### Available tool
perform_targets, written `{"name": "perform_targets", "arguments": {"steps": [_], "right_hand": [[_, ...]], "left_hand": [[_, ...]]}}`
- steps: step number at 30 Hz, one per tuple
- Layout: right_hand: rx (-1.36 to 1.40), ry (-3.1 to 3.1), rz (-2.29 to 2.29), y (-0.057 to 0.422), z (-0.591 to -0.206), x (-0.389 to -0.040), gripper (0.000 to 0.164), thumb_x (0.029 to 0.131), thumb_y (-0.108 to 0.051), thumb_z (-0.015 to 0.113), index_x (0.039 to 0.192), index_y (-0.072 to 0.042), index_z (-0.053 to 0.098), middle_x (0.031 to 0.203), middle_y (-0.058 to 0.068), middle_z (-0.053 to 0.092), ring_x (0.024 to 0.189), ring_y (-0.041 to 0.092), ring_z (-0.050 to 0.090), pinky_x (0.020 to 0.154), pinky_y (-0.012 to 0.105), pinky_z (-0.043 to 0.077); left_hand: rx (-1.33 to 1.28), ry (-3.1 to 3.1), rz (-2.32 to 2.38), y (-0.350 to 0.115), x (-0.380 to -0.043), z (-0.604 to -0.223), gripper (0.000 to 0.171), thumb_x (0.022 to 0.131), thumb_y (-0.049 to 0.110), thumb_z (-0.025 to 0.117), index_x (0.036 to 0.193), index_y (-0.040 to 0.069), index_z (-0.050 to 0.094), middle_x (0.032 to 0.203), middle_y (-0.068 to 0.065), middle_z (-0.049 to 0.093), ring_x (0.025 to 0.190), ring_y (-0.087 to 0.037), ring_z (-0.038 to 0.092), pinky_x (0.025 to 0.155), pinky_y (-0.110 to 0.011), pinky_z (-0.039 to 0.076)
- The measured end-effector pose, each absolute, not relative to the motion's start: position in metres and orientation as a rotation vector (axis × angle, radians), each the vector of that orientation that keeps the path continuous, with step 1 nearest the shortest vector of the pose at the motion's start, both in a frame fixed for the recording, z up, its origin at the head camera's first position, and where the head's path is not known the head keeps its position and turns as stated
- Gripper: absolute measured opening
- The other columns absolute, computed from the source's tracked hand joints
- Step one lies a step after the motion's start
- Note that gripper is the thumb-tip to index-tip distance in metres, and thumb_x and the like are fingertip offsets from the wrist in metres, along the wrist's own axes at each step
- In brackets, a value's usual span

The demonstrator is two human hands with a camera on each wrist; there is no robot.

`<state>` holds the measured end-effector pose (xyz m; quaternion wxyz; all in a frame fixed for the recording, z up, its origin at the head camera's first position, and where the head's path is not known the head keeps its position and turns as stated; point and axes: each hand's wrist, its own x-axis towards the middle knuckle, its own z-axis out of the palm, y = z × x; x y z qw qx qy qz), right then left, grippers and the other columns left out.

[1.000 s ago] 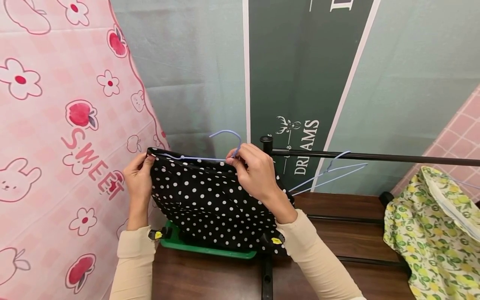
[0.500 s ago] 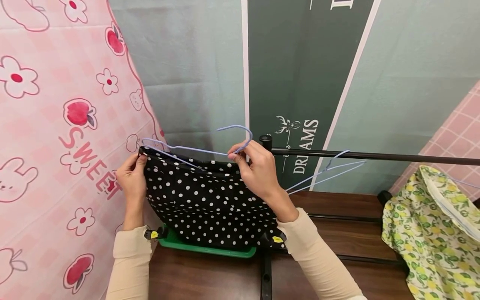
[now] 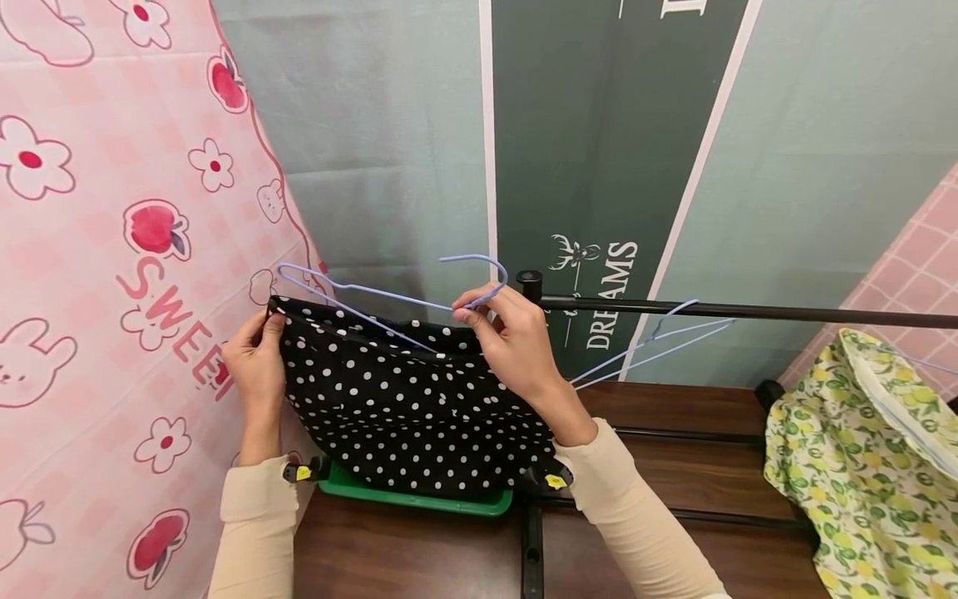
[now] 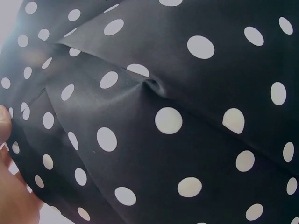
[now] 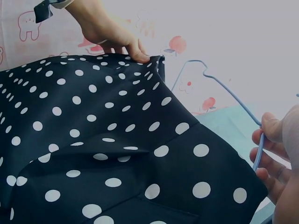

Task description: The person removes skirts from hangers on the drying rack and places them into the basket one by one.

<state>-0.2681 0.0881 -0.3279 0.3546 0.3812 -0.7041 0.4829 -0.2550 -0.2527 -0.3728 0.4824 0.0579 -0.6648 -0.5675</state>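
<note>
A black polka-dot garment (image 3: pixel 419 399) hangs with its open top edge facing up. My left hand (image 3: pixel 254 353) pinches the top left corner of that edge between thumb and fingers. By the base of its hook, a thin blue clothes hanger (image 3: pixel 392 293) is pinched in my right hand (image 3: pixel 512 337). The hanger's left end stands above the garment's corner, outside the opening, while its lower bar slants down into the opening. Its other end is hidden behind my right hand and the cloth. In the right wrist view, the hanger's free end (image 5: pixel 194 61) shows beyond the garment's corner.
A black rack rail (image 3: pixel 748 312) runs to the right, with another blue hanger (image 3: pixel 659 353) hooked on it. Further right hangs a lemon-print garment (image 3: pixel 861 449). Under the dotted garment is a green tray (image 3: pixel 419 501). A pink printed curtain (image 3: pixel 150 291) stands close on the left.
The hanger's left end has come up out of the garment's opening and risen above its corner. My left hand has moved left with the corner; my right hand and hook shifted slightly right.
</note>
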Motion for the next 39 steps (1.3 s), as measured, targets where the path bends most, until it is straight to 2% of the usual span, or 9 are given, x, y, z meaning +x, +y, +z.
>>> {"name": "perform_targets", "arguments": {"steps": [8,19,28,35,37,39], "right_hand": [[0.997,-1.808,1.294,0.088,-0.330,-0.267,0.007,0.096,-0.008,0.078,0.103,-0.006,0.078,0.094,0.006,0.076,0.068,0.012,0.054,0.058,0.020,0.042],[1.031,-1.763,1.279,0.086,-0.329,-0.266,0.009,0.095,-0.005,0.079,0.104,-0.006,0.077,0.094,0.006,0.075,0.071,0.011,0.055,0.059,0.021,0.042],[1.039,-1.731,1.300,0.088,-0.327,-0.265,0.010,0.094,-0.004,0.079,0.103,-0.006,0.077,0.093,0.004,0.074,0.073,0.010,0.056,0.060,0.022,0.044],[1.045,-1.749,1.311,0.087,-0.327,-0.264,0.009,0.094,-0.005,0.079,0.103,-0.006,0.077,0.094,0.004,0.075,0.074,0.010,0.057,0.060,0.021,0.044],[1.049,-1.747,1.315,0.086,-0.328,-0.264,0.009,0.094,-0.004,0.079,0.103,-0.005,0.077,0.094,0.004,0.075,0.074,0.010,0.057,0.060,0.021,0.045],[1.054,-1.739,1.319,0.087,-0.328,-0.265,0.009,0.094,-0.003,0.079,0.102,-0.005,0.077,0.094,0.004,0.076,0.074,0.010,0.057,0.060,0.023,0.045]], "left_hand": [[0.180,-1.663,-1.362,-0.255,-0.255,-0.378,0.021,0.100,0.010,0.076,0.109,-0.008,0.080,0.080,0.030,0.071,0.074,0.007,0.060,0.073,-0.014,0.047],[0.206,-1.738,-1.310,-0.251,-0.254,-0.382,0.022,0.100,0.013,0.077,0.108,-0.007,0.080,0.077,0.034,0.067,0.069,0.007,0.057,0.067,-0.013,0.045],[0.235,-1.801,-1.253,-0.247,-0.253,-0.385,0.021,0.098,0.019,0.080,0.105,0.000,0.083,0.074,0.035,0.064,0.069,0.006,0.056,0.066,-0.013,0.042],[0.245,-1.879,-1.219,-0.244,-0.253,-0.390,0.023,0.099,0.026,0.079,0.106,0.004,0.083,0.075,0.030,0.064,0.069,0.004,0.055,0.066,-0.015,0.042],[0.239,-1.899,-1.167,-0.243,-0.255,-0.391,0.024,0.099,0.026,0.080,0.106,0.003,0.083,0.081,0.023,0.070,0.073,0.006,0.056,0.069,-0.013,0.042],[0.227,-1.915,-1.111,-0.242,-0.257,-0.392,0.023,0.098,0.025,0.080,0.105,0.003,0.083,0.088,0.009,0.078,0.076,0.008,0.057,0.072,-0.012,0.041]]}}
